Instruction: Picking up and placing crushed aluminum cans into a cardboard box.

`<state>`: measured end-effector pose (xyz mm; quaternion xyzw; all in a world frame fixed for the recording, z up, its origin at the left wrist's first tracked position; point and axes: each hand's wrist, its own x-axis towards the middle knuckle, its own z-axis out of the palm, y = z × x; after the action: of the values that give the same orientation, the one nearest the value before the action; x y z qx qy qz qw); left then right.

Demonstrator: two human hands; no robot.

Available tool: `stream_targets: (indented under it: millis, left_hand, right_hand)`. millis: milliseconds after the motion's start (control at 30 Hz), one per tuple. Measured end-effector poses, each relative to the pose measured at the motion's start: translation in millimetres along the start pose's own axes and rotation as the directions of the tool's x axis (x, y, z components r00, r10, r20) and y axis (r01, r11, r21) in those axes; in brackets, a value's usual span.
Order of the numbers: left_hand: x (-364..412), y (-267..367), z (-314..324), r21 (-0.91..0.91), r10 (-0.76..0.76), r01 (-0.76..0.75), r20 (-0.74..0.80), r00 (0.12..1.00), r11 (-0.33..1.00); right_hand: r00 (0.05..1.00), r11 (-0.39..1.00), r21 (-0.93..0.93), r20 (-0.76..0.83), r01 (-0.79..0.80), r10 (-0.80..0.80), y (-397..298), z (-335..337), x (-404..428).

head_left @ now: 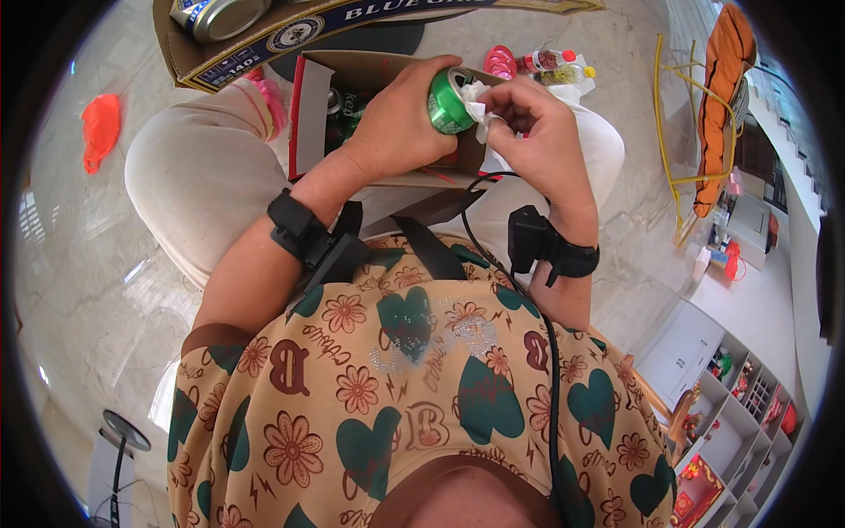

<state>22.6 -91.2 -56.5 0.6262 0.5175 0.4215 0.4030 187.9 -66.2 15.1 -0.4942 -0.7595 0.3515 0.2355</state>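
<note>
A green aluminium drink can [446, 107] is tilted in the grip of my left hand [404, 115], its opened top turned up and to the right. My right hand [536, 125] pinches a crumpled white tissue [476, 102] against the can's rim, beside the mouth opening. Both hands are above an open cardboard box [309, 125] with a red edge, which stands between my knees. Inside that box lie more cans, among them a green one [337, 122]; my left forearm and hand hide part of them.
A larger blue-and-gold beer carton [264, 53] holding silver cans [231, 16] stands beyond. Right of the box are a roll of pink ribbon [500, 62] and two small bottles [561, 74]. A black cable [464, 211] hangs near my right wrist. A red plastic bag [101, 129] lies left.
</note>
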Motion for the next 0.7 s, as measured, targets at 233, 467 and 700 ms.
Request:
stream_targets:
  millis: [233, 467, 700]
  left_hand:
    - [1.2, -4.3, 1.8, 0.146, 0.118, -0.122, 0.035, 0.992, 0.982]
    - [2.3, -6.0, -2.9, 0.346, 0.194, -0.164, -0.052, 0.98, 0.924]
    - [2.7, -7.2, -6.7, 0.126, 0.117, -0.119, 0.021, 0.993, 0.985]
  right_hand:
    - [0.991, 0.993, -0.074, -0.096, 0.09, -0.097, 1.7, 12.4, 5.7]
    - [0.97, 0.969, -0.155, -0.116, 0.192, -0.211, -4.2, 19.3, 6.9]
    - [0.982, 0.972, -0.165, -0.059, 0.169, -0.181, 16.4, 5.9, 5.2]
